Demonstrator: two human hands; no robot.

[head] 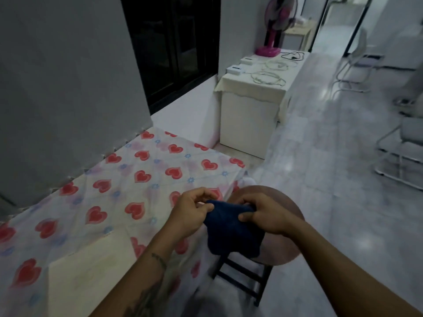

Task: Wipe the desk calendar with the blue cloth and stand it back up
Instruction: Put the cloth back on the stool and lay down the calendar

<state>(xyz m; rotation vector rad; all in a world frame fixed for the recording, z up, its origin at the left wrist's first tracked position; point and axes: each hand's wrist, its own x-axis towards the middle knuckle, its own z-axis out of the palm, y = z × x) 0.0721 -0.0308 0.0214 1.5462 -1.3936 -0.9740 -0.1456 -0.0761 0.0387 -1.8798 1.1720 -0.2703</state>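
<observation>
Cloth ready, calendar missing: our left hand [190, 211] and right hand [263, 213] both pinch the blue cloth [231, 229], bunched above the stool [286, 239] off the table's [128, 179] near-right corner. No desk calendar in view; wiping prob. not begun, standing-up left.

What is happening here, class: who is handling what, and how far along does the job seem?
A person holds a blue cloth in both hands, the left hand pinching one top edge and the right hand the other, so it hangs between them above a round stool. Beside them is a table covered with a heart-patterned tablecloth. No desk calendar is in view, so the wiping seems not yet begun.
</observation>
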